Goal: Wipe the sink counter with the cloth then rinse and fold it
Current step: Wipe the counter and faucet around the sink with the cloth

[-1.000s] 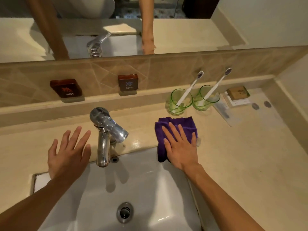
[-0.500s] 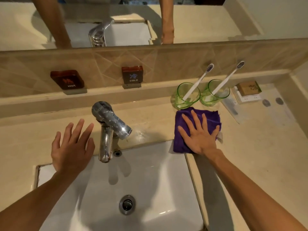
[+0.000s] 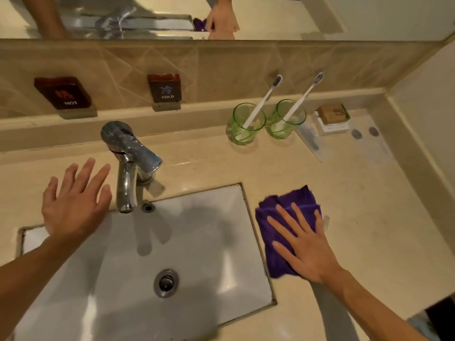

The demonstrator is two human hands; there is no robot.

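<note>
A folded purple cloth [image 3: 285,207] lies flat on the beige sink counter [image 3: 369,217], just right of the white sink basin [image 3: 197,230]. My right hand [image 3: 305,244] presses on the cloth with straight, spread fingers and covers its near half. My left hand [image 3: 73,203] hovers flat with spread fingers over the counter at the basin's far left corner, left of the chrome faucet [image 3: 130,163], and holds nothing.
Two green glasses [image 3: 246,124] [image 3: 286,119], each with a toothbrush, stand at the back of the counter. A boxed soap [image 3: 332,116] sits to their right. Hot and cold signs [image 3: 62,93] [image 3: 165,88] are on the tiled backsplash below the mirror. The drain [image 3: 166,283] is in the basin.
My right hand has slid the cloth from near the glasses toward me along the basin's right edge. My left hand has stayed in place.
</note>
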